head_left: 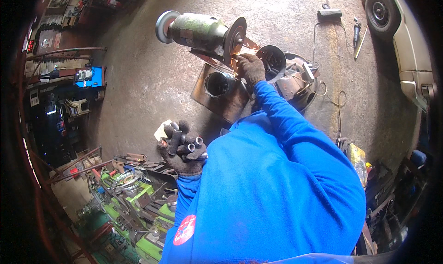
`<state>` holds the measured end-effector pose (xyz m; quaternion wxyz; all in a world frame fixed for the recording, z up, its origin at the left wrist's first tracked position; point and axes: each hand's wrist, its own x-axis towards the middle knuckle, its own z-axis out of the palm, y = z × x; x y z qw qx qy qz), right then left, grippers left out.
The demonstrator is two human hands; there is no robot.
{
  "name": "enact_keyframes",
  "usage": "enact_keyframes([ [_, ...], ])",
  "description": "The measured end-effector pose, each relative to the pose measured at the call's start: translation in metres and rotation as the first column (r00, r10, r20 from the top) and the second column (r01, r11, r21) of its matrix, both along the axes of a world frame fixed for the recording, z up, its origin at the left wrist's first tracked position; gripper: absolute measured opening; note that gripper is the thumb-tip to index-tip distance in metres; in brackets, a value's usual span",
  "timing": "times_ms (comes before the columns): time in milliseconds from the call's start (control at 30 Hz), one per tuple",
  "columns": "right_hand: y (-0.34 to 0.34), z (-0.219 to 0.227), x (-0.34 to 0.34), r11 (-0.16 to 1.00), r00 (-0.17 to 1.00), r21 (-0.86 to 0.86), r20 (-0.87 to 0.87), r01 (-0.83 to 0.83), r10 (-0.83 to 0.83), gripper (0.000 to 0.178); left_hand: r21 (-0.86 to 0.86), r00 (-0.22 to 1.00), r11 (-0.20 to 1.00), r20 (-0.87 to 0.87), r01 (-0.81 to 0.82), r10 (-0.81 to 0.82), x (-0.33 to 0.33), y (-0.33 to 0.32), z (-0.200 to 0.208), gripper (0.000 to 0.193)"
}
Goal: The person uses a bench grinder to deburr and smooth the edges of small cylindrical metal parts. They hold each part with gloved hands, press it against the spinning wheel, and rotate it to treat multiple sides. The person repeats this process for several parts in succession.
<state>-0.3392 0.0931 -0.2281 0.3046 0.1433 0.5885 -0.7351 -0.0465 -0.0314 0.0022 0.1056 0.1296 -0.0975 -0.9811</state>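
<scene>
Grinding wheel (234, 40) lies just beyond the right hand (250, 69), the nearer one, curled beside its sparking edge; whether it grips anything cannot be told. Left hand (179, 160), well apart, clasps short metal tubes (185, 148), axes variously angled.

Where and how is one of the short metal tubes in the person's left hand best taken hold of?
Probably by the exposed end of the middle tube, pinched around its outer wall, coming from the right and above. Its round open rim faces right, while its other end lies in among the other pieces cradled in the gloved left hand.
</scene>
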Motion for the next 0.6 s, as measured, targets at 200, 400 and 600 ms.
enact_keyframes([
  [200,-0.01,-0.03,0.003,0.99,0.978,0.056,-0.171,0.13,-0.119,0.034,0.035,0.999,0.999,-0.005,0.032,-0.032,-0.009,0.005,0.009,0.045],
  [400,-0.001,-0.009,-0.002,1.0,0.998,0.018,-0.063,0.017,-0.015,0.031,0.019,0.999,1.0,-0.034,-0.001,0.002,-0.004,0.003,0.001,0.044],
  [600,-0.007,-0.024,0.0,0.999,0.999,0.007,0.004,0.049,-0.049,0.031,0.042,1.0,0.999,-0.016,0.008,-0.007,-0.006,0.005,0.004,0.045],
])
